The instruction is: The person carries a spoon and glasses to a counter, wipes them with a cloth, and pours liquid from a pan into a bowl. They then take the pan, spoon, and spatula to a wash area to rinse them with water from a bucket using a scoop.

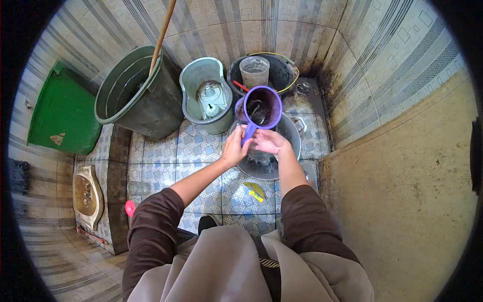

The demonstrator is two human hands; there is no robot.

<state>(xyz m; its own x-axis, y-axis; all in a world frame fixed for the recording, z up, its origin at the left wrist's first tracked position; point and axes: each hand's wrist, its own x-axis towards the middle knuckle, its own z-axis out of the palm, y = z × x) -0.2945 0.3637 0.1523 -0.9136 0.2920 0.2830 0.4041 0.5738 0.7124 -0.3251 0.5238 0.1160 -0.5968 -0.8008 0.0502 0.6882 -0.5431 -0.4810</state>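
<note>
A purple dipper (277, 111) with a little dark-looking water in it is held above a large metal pot (261, 168). My left hand (234, 146) is wrapped round its handle (248, 134). Right beside that handle, below the dipper's bowl, my right hand (272, 142) has its fingers stretched toward the left one, palm partly turned up. Behind the dipper's left side shows part of a second purple vessel (240, 109). Cloudy water lies in the metal pot, partly hidden by my hands and the dipper.
At the back stand a dark green bin (146, 113) with a wooden stick (163, 35), a pale green bucket (186, 95), and a black basin (287, 75) with a grey container (254, 78). A yellow packet (255, 191) lies on wet tiles. A squat toilet (95, 201) is left; a beige panel (402, 191) right.
</note>
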